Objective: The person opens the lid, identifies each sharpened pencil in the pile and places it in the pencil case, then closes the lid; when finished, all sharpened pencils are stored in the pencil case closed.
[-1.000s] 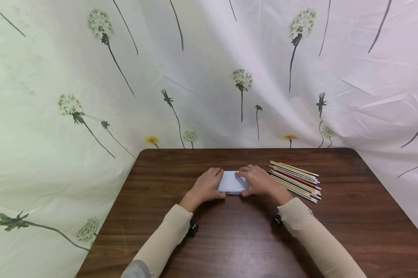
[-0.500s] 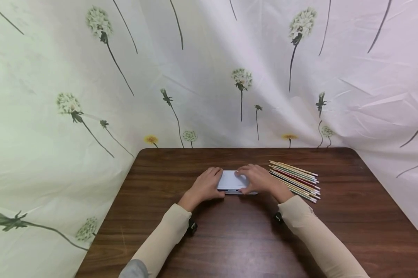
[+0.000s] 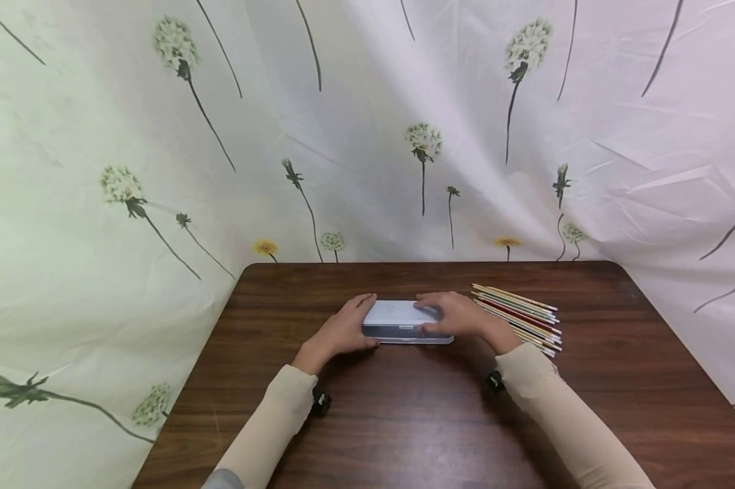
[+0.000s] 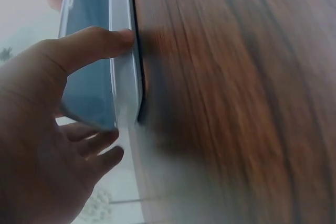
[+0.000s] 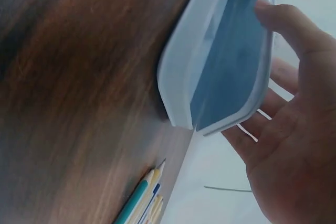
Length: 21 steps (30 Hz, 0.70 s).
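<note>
A pale blue-white pencil case lies on the table in front of me, its hinged lid raised partway from the base. My left hand holds the left end. In the left wrist view, the thumb of that left hand presses the front wall of the base and the other fingers curl behind the end. At the right end, my right hand pinches the lid: thumb at the front edge near the latch, fingers behind, as the right wrist view shows. The inside is mostly hidden.
Several pencils lie side by side to the right of the case, close to my right forearm. The dark wooden table ends at the back against a white cloth printed with dandelions.
The lid's front edge has risen from the base, opening a dark gap along the front. My left hand has shifted left to the case's end; the right hand has barely moved.
</note>
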{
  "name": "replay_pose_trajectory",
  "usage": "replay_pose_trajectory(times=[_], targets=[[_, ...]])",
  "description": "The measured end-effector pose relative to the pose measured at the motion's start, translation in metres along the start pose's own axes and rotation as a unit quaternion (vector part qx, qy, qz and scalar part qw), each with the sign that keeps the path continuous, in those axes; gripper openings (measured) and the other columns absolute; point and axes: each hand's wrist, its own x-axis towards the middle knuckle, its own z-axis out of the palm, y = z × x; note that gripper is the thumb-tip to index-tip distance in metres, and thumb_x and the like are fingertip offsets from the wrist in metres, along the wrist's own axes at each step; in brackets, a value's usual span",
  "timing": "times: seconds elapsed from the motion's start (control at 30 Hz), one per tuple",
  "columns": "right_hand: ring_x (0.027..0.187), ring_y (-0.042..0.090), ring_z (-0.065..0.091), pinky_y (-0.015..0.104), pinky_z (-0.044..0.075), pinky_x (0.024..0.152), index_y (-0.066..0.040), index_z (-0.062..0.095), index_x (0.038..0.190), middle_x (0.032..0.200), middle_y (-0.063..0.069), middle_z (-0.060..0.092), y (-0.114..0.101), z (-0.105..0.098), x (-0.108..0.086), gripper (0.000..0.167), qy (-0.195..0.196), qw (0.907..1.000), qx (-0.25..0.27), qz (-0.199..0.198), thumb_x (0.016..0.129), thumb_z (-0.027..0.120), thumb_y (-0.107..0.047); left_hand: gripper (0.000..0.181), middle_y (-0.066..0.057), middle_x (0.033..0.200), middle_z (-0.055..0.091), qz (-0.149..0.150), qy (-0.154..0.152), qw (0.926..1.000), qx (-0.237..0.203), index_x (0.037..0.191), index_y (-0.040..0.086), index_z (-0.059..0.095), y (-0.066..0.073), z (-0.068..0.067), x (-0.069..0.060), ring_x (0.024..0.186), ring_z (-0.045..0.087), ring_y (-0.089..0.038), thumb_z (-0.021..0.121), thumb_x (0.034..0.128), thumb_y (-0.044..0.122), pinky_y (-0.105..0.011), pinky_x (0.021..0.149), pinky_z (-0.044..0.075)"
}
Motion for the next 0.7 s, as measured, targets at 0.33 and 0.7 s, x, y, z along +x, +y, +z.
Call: replay_pose_trajectory(times=[0.33, 0.7], targets=[[0.098, 0.011, 0.074, 0.037, 0.06, 0.084, -0.017, 0.082, 0.12, 0.118, -0.001, 0.081, 0.004, -0.016, -0.002, 0.03, 0.056, 0.9972, 0.044, -0.024, 0.097, 0.081, -0.035, 0.11, -0.024, 0.171, 0.035, -0.017, 0.014, 0.9926, -0.12, 0.169, 0.0, 0.024, -0.014, 0.0, -0.007, 0.157, 0.037, -0.04, 0.092, 0.0853, 0.023, -0.053, 0.127, 0.035], [0.063, 0.01, 0.038, 0.029, 0.038, 0.064, -0.015, 0.076, 0.132, 0.098, 0.005, 0.073, 0.017, -0.028, -0.015, 0.045, 0.017, 0.9985, 0.052, 0.0, 0.091, 0.087, -0.029, 0.11, -0.027, 0.167, 0.04, -0.067, 0.001, 0.9898, -0.126, 0.168, -0.001, 0.026, -0.016, 0.002, -0.009, 0.154, 0.043, -0.04, 0.091, 0.0865, 0.034, -0.054, 0.124, 0.039]])
